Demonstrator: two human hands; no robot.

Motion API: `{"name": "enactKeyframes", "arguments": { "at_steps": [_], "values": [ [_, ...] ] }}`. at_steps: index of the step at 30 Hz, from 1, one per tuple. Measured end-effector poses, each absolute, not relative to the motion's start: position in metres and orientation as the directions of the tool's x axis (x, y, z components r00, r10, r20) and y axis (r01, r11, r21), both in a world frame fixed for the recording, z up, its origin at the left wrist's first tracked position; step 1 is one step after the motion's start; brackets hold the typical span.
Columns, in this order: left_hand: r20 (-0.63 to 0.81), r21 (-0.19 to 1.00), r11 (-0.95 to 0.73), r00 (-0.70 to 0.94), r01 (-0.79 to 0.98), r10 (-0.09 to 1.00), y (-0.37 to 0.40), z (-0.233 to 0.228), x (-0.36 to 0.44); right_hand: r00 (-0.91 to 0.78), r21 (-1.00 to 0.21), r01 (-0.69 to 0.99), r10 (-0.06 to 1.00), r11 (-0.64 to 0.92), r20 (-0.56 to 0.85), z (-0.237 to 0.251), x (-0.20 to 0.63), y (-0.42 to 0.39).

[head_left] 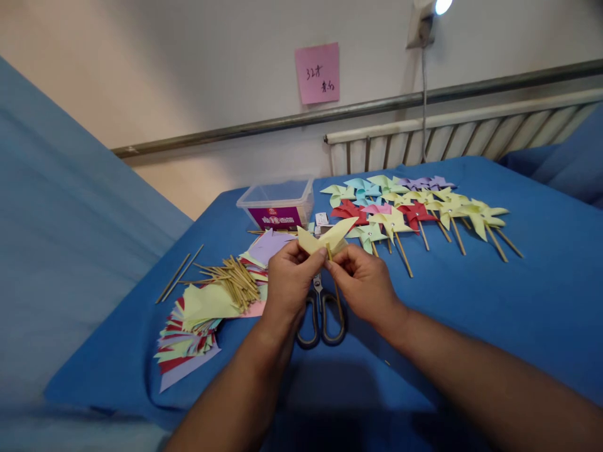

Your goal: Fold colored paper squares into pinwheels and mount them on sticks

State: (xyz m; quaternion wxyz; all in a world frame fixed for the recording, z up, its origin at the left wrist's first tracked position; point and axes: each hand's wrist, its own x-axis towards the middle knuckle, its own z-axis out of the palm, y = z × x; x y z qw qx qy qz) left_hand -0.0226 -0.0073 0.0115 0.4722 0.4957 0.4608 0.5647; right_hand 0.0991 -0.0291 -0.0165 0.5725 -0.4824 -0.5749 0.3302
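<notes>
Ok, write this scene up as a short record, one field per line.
Left hand: the left hand pinches the pale yellow paper
Right hand: the right hand pinches at the thin stick
Below the hands: black-handled scissors on the blue cover
Left side: loose sticks lying on coloured paper sheets
Far side: clear plastic box with a purple label
Right side: group of pinwheels in yellow, green, blue, red, pink and purple
Wall: pink note with handwriting
Unclear: fingertips behind the paper
</notes>
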Motion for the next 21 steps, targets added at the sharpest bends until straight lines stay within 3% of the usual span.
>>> {"name": "enactKeyframes", "arguments": {
  "at_steps": [10, 21],
  "values": [
    [0.132, 0.986, -0.134, -0.024, -0.098, 0.991, -0.0080, 0.0164, -0.0213, 0.087, -0.937, 0.137, 0.939, 0.320, 0.333, -0.0189, 0.1001, -0.0297],
    [0.152, 0.985, -0.161, -0.124, -0.062, 0.981, -0.0054, 0.0131, -0.0240, 0.028, -0.965, -0.096, 0.970, 0.245, 0.243, -0.0121, 0.1021, -0.0334]
  ]
}}
